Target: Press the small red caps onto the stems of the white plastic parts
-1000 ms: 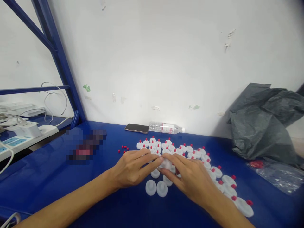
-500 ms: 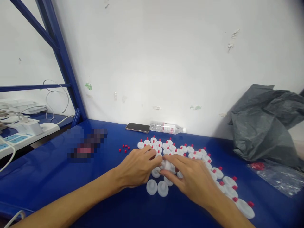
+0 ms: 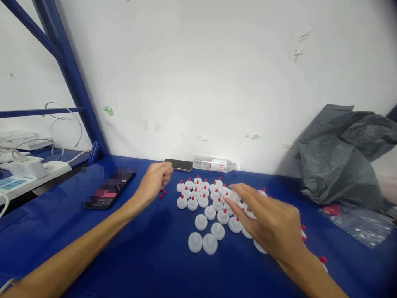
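Observation:
My right hand (image 3: 269, 223) holds a white plastic nozzle lid (image 3: 232, 194) between thumb and fingers, above the group of lids. Whether a red tip sits on that lid I cannot tell. My left hand (image 3: 157, 177) is closed over the small red caps (image 3: 163, 193); whatever is between its fingers is hidden. Several white lids with red tips (image 3: 192, 203) stand in rows between and beyond my hands. Nearest me are lids without red tips, such as a front one (image 3: 195, 242) and another (image 3: 210, 244) beside it.
A phone (image 3: 178, 164) and a clear water bottle (image 3: 215, 164) lie by the wall. Another phone (image 3: 107, 198) rests at left. A grey plastic bag (image 3: 338, 157) and a clear bag with red pieces (image 3: 359, 225) are at right. A power strip (image 3: 34, 176) stands far left.
My left hand has left the lid and moved left to the small red caps. The right hand has lifted slightly, still with the white lid. The camera view has shifted slightly.

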`<state>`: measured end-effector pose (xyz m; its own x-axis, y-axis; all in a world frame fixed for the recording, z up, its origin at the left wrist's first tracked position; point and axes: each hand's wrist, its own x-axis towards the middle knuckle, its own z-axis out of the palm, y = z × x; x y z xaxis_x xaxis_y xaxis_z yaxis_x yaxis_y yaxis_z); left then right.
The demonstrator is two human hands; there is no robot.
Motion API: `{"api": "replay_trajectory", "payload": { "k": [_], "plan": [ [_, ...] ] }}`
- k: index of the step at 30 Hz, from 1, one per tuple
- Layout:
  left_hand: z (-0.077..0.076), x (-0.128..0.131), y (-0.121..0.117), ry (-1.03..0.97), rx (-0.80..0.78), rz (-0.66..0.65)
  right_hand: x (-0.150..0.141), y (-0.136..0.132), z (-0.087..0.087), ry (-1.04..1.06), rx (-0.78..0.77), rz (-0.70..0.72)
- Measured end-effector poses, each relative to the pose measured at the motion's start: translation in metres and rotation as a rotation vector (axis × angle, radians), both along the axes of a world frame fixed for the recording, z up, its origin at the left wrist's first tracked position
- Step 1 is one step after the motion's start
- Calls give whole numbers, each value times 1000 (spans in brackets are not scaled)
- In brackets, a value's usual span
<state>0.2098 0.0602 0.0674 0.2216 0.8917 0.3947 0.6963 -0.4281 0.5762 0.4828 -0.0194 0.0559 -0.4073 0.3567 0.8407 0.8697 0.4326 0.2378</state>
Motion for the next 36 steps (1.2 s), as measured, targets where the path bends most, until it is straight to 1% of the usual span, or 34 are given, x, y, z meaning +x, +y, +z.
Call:
{"api": "replay_trajectory", "payload": {
  "k": [2, 3, 5, 8, 13, 17, 21, 25, 30, 36],
  "plan": [
    [3, -21, 17, 60, 37, 146, 4, 1, 1, 86, -47, -17],
    [4, -29, 23, 110, 45, 190, 4, 1, 1, 123, -83, 6],
    [3, -40, 29, 217, 41, 208, -2, -1, 0, 168, -155, 80],
    [1, -47, 29, 355, -6, 148, -12, -4, -3, 185, -252, 156],
    [9, -61, 28, 487, -111, 33, -16, -5, -8, 209, -440, 169],
    [10, -70, 29, 538, -194, -66, -17, -5, -9, 205, -485, 162],
    [8, -69, 26, 547, -232, -121, -19, -5, -9, 205, -495, 165],
    [11, -65, 22, 542, -227, -153, -19, -5, -9, 205, -518, 162],
    [17, -49, 13, 517, -90, -122, -19, -5, -11, 190, -551, 171],
    [12, -23, -5, 522, -8, -233, -17, -8, -6, 176, -648, 200]
  ]
}}
